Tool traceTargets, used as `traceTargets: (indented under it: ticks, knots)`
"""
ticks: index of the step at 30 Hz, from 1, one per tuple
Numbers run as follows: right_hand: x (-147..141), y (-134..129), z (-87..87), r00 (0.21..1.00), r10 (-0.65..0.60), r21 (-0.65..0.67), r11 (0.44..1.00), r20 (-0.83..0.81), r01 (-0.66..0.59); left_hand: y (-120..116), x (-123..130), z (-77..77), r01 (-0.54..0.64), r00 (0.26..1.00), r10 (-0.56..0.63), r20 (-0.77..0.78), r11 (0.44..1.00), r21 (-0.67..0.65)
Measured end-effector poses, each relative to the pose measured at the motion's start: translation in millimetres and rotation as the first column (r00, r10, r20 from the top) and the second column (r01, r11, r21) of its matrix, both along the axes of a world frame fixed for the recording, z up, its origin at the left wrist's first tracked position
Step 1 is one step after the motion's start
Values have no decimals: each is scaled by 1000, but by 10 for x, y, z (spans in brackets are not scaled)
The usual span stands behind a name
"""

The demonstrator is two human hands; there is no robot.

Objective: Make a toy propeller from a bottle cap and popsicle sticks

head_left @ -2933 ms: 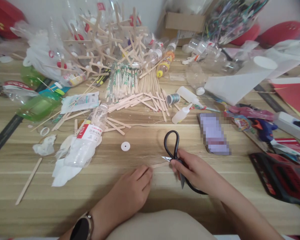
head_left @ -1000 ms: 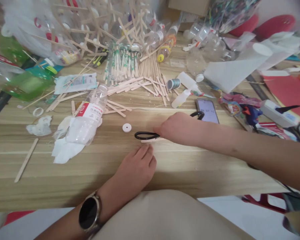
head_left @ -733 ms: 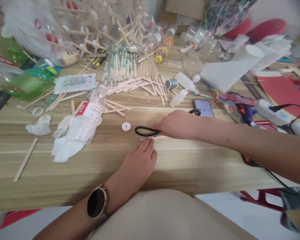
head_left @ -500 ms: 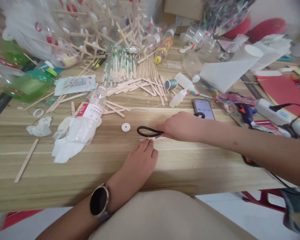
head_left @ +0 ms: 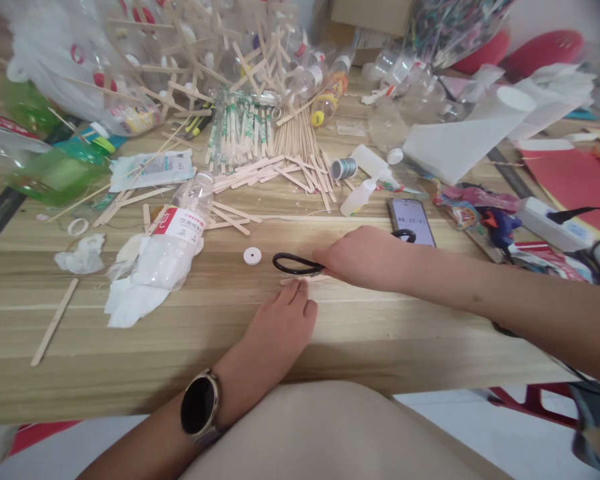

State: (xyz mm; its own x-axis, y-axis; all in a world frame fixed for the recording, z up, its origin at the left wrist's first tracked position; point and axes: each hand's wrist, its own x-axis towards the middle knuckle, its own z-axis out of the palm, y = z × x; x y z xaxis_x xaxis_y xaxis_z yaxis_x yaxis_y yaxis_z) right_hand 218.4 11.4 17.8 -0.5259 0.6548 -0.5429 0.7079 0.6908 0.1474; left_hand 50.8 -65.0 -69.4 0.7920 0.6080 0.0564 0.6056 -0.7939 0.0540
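My right hand [head_left: 360,257] is closed around a pair of scissors. One black handle loop of the scissors [head_left: 293,264] sticks out to the left of the fist, and another shows behind the wrist. A bit of blade shows under the fingers, close against a wooden craft stick [head_left: 286,282] lying on the table. With its fingertips together, my left hand [head_left: 283,317] presses that stick down. Most of the stick is hidden under both hands. Just left of the scissors lies a white disc [head_left: 253,256] with a small hole in its centre.
A plastic water bottle [head_left: 173,237] lies on tissue to the left, with a loose craft stick [head_left: 55,323] beyond. Craft sticks and skewers are heaped behind. A phone [head_left: 414,220], glue bottle [head_left: 359,197], thread spool [head_left: 344,168] and power strip [head_left: 555,223] are to the right.
Both hands stay almost in place, the scissors still at the stick. The view has shifted slightly, and the right forearm sits a little lower.
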Motion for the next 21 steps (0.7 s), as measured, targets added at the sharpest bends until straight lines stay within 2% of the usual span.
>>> traceTargets:
  ticks: [11,21]
  knots:
    - [-73,-1,4,999,-14,-19,1000,30,15,-19,-19,-10,21,1000,-21,5,1000,21]
    - [-148,77,35,995,61,-124,991,74,-52,-111,-90,105,4,1000,-5,23,1000,29]
